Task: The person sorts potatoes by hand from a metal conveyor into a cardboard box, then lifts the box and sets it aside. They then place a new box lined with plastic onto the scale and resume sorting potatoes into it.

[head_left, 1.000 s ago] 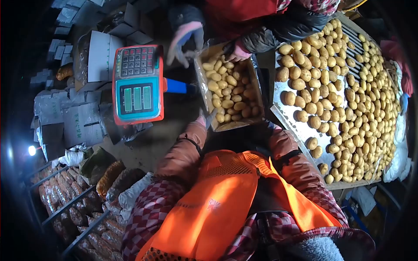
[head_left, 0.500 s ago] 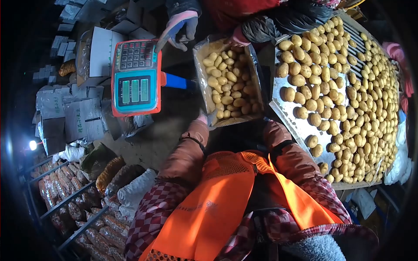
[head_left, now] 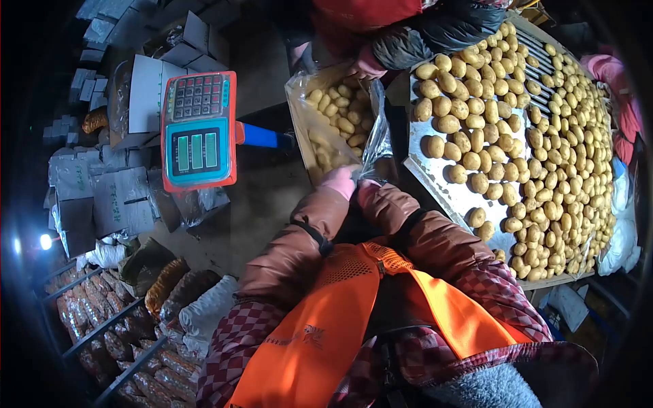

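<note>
A cardboard box (head_left: 304,151) of potatoes (head_left: 345,119) stands in front of me, lined with a clear plastic bag (head_left: 375,139). At its near edge, my left hand (head_left: 339,181), in a pink glove, is closed on the gathered plastic. My right hand (head_left: 368,188) is right beside it, also closed on the liner, its fingers partly hidden by the sleeve and the film. The film is pulled over part of the potatoes. Across the box, a co-worker's gloved hand (head_left: 368,62) touches the far right rim, and their other hand (head_left: 301,56) is by the far left corner.
Left of the box is a red and teal weighing scale display (head_left: 198,132) on a blue post (head_left: 262,136). A sorting table (head_left: 442,182) heaped with potatoes stands at right. Flattened cartons (head_left: 122,197) and filled bags (head_left: 102,306) lie at left.
My hands have moved from the box's sides to its near edge and gathered the plastic there. The co-worker's hand has left the scale for the box's far left corner.
</note>
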Demonstrator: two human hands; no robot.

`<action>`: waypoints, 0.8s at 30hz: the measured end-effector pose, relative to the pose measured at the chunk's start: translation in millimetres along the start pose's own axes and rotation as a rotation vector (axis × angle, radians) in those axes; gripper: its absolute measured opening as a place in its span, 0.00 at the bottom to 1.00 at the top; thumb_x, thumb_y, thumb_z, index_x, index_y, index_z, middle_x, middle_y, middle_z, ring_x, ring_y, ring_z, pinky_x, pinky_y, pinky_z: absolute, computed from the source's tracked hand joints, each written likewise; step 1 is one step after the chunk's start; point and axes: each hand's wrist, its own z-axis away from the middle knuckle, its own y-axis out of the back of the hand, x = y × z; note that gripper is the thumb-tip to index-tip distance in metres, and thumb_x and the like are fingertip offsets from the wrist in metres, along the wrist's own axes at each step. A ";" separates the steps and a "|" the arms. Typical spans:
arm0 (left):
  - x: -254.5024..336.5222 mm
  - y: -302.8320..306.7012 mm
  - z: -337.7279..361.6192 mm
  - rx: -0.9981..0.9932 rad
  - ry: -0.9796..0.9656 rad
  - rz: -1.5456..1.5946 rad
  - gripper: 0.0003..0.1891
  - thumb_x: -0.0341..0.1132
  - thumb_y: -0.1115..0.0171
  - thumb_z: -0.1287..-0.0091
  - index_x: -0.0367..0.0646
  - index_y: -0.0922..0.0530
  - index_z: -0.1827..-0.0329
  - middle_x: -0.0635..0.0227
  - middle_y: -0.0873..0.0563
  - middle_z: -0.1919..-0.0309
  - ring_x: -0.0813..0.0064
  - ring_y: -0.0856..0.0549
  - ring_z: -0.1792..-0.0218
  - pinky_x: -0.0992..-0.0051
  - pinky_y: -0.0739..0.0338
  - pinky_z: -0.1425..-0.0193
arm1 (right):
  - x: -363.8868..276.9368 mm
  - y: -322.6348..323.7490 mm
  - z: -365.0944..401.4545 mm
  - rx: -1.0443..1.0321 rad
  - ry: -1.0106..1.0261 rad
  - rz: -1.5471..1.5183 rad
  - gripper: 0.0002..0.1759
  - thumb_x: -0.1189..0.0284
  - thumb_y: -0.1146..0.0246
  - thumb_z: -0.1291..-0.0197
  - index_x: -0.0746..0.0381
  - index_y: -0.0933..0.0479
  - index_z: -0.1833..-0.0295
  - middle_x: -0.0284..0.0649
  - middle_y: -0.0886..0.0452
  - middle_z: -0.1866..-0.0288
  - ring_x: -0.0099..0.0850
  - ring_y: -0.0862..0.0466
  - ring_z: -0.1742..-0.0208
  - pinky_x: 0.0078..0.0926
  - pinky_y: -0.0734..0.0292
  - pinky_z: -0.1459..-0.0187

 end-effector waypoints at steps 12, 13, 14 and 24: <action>-94.5 -130.7 -39.0 0.207 0.015 -0.420 0.12 0.36 0.41 0.34 0.51 0.13 0.52 0.53 0.12 0.58 0.56 0.11 0.56 0.59 0.17 0.50 | 18.5 66.5 37.3 0.019 0.096 -0.039 0.24 0.73 0.40 0.34 0.59 0.26 0.32 0.49 0.20 0.39 0.41 0.20 0.38 0.34 0.25 0.37; -83.0 -114.8 -37.3 0.183 0.058 -0.317 0.12 0.37 0.40 0.34 0.50 0.13 0.52 0.54 0.12 0.58 0.57 0.11 0.56 0.59 0.17 0.50 | 22.7 72.8 34.7 -0.092 0.091 -0.102 0.25 0.73 0.39 0.35 0.60 0.26 0.32 0.50 0.21 0.38 0.41 0.21 0.38 0.34 0.26 0.36; -71.7 -98.3 -35.0 0.173 0.078 -0.215 0.12 0.37 0.39 0.34 0.50 0.13 0.51 0.54 0.12 0.57 0.58 0.11 0.55 0.60 0.17 0.49 | 49.0 52.5 11.5 -0.087 -0.124 -0.824 0.23 0.72 0.33 0.39 0.61 0.22 0.37 0.47 0.19 0.41 0.40 0.18 0.42 0.31 0.22 0.41; -129.3 -3.7 -27.7 0.257 0.035 0.365 0.15 0.40 0.33 0.35 0.42 0.15 0.49 0.57 0.12 0.49 0.64 0.13 0.49 0.64 0.19 0.43 | 59.8 106.9 65.6 -0.161 -0.338 -0.746 0.22 0.72 0.33 0.39 0.61 0.21 0.39 0.47 0.19 0.42 0.39 0.18 0.43 0.32 0.21 0.43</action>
